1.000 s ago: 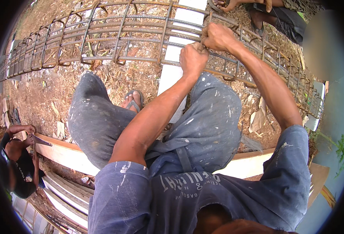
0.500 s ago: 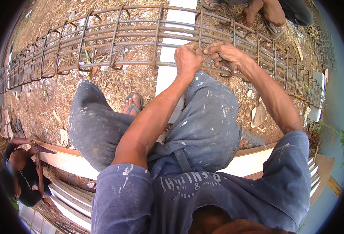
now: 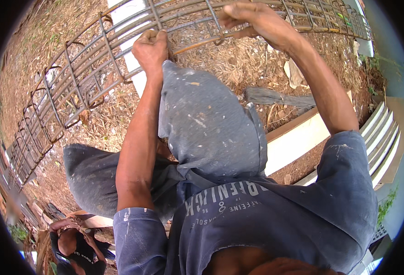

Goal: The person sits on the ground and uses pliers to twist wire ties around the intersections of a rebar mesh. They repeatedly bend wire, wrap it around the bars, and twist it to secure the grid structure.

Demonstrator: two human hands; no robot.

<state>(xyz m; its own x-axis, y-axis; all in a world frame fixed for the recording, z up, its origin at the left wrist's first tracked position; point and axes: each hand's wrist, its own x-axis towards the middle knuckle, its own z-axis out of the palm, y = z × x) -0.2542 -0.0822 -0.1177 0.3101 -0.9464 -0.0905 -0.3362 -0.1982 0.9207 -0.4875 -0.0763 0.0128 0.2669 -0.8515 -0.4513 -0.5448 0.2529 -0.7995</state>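
A long cage of rusty steel reinforcing bars [image 3: 127,74], with square stirrups around its long bars, crosses in front of me. My left hand [image 3: 150,51] is closed at its near side, where a stirrup meets a long bar. Whatever the fingers pinch there is hidden. Farther right, my right hand [image 3: 259,22] hovers over the near bars beside another stirrup, its fingers loosely stretched and apart, with nothing visible in them. My knee, in grey paint-spotted trousers [image 3: 211,119], is just below the left hand.
A white strip [image 3: 138,81] runs beneath the cage over straw-littered soil. A grey bundle of thin strands [image 3: 275,97] lies right of my knee. Beyond it are a pale board [image 3: 298,140] and stacked white-edged lengths [image 3: 383,135]. Another person [image 3: 80,250] is at the lower left.
My hands, together at one bar crossing before, are now apart, the right one farther right. The view has turned, so the cage slants and the person's feet at the top are out of sight.
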